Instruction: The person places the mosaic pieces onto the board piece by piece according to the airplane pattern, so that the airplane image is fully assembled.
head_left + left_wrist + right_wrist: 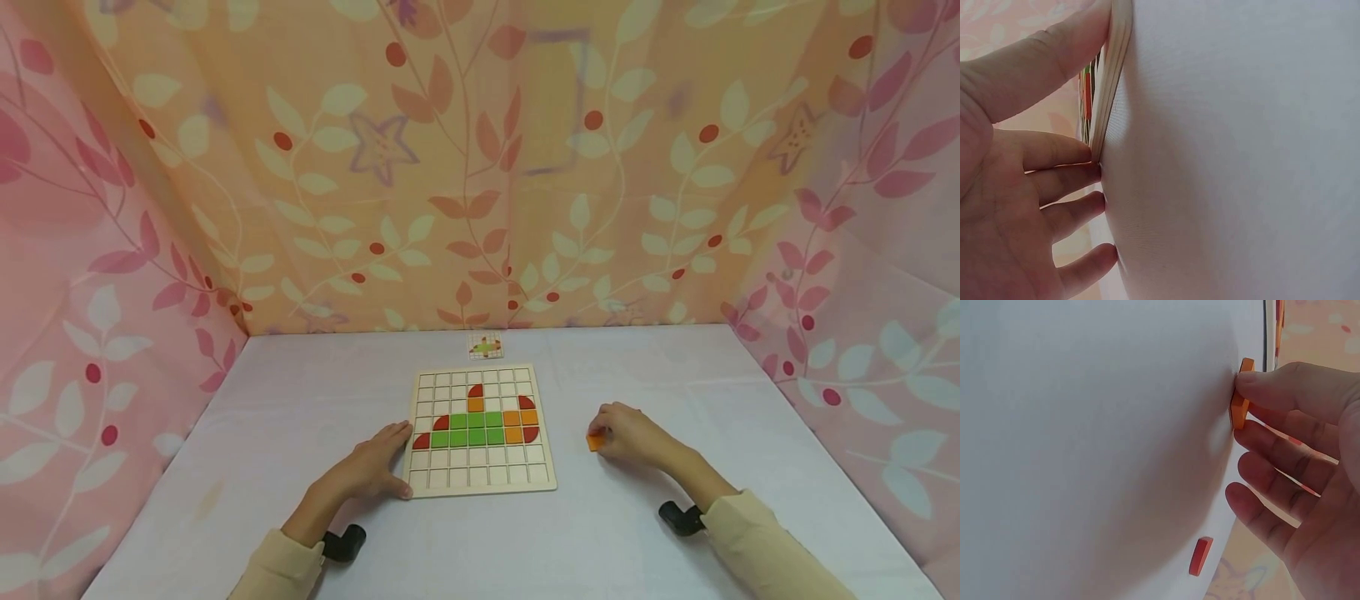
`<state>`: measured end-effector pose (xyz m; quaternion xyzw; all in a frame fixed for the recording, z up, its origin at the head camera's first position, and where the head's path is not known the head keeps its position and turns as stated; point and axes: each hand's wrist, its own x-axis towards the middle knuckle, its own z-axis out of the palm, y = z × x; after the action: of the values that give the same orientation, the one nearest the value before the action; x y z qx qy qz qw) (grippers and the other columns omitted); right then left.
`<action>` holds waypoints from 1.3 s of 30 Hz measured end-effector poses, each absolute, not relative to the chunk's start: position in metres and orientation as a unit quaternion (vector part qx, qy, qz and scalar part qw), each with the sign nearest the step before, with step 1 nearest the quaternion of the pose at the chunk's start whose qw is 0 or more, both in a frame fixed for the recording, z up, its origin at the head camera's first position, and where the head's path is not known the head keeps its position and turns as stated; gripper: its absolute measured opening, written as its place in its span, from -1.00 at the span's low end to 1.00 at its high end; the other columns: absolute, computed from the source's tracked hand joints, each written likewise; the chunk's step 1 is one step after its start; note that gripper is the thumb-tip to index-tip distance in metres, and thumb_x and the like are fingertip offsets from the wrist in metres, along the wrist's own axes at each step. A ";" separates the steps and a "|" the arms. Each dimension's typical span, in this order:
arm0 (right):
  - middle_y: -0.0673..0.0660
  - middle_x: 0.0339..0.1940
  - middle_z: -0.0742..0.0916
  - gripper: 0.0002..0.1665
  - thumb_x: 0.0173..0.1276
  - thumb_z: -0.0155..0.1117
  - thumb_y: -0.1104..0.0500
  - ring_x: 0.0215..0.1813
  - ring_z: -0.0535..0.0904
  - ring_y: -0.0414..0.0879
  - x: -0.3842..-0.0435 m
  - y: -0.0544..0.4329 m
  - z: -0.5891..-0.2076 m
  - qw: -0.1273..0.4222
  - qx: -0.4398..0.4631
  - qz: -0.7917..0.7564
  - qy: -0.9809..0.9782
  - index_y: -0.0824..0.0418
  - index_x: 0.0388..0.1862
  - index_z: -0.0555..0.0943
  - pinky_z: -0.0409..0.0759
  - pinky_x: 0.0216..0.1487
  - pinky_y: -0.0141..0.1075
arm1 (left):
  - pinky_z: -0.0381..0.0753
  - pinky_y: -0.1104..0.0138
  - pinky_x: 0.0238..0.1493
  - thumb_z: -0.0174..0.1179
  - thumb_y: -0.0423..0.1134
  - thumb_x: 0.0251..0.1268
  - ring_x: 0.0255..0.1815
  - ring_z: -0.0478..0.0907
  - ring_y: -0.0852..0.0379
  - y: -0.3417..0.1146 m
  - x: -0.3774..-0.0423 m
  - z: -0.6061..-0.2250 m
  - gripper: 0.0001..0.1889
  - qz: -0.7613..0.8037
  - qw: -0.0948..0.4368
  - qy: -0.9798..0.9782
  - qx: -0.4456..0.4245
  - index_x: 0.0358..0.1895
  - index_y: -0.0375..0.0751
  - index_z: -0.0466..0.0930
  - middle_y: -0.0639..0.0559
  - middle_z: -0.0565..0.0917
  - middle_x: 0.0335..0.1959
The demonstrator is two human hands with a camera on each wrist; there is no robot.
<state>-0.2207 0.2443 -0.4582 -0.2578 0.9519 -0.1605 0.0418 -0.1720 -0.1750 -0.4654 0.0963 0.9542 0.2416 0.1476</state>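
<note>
A wooden grid board (pixel 497 456) lies on the white table. Set in its cells are green square tiles (pixel 476 437), orange square tiles (pixel 513 434) and red rounded tiles (pixel 442 423). My left hand (pixel 375 461) rests against the board's left side, fingers fairly straight, thumb at the near left corner. In the left wrist view the thumb and index finger touch the board's edge (pixel 1112 81). Right of the board, my right hand (pixel 626 435) pinches an orange tile (pixel 1239 412) at the table surface. A red tile (pixel 1200 556) lies near that hand in the right wrist view.
A small pattern card (pixel 486 346) lies behind the board, showing a similar coloured figure on a grid. Patterned cloth walls (pixel 360 208) stand at the back and both sides of the table (pixel 315 375). Black wrist devices (pixel 345 543) sit below both wrists.
</note>
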 end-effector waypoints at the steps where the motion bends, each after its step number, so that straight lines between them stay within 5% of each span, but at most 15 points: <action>1: -0.09 -0.38 0.63 -0.82 0.01 0.47 0.29 -0.33 0.40 -0.24 -0.220 0.244 -0.458 0.041 -0.259 -0.162 0.951 0.10 -0.36 0.73 0.41 -0.32 -0.39 | 0.09 -0.25 0.45 0.57 -0.16 -0.22 0.57 0.04 -0.25 -0.175 -0.172 -0.466 0.07 0.241 0.148 0.954 0.097 0.47 -0.30 0.19 -0.23 0.20 0.53; 34: -0.10 -0.31 0.63 -0.76 0.09 0.49 0.12 -0.23 0.42 -0.23 -0.223 0.161 -0.451 0.037 -0.313 -0.219 0.923 0.13 -0.23 0.73 0.51 -0.14 -0.34 | 0.10 -0.25 0.45 0.57 -0.15 -0.21 0.57 0.04 -0.24 -0.174 -0.173 -0.464 0.07 0.236 0.150 0.956 0.091 0.48 -0.27 0.19 -0.21 0.19 0.53; 39: -0.09 -0.34 0.60 -0.74 0.12 0.49 0.11 -0.27 0.39 -0.23 -0.221 0.144 -0.452 0.048 -0.332 -0.224 0.915 0.15 -0.20 0.74 0.43 -0.24 -0.40 | 0.10 -0.25 0.45 0.58 -0.15 -0.21 0.57 0.04 -0.24 -0.174 -0.173 -0.465 0.07 0.235 0.151 0.956 0.089 0.48 -0.26 0.19 -0.21 0.20 0.53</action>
<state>-0.2214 0.1439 -0.4519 -0.3321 0.9150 -0.2240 0.0480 -0.1726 -0.1743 -0.4646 0.0892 0.9561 0.2347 0.1514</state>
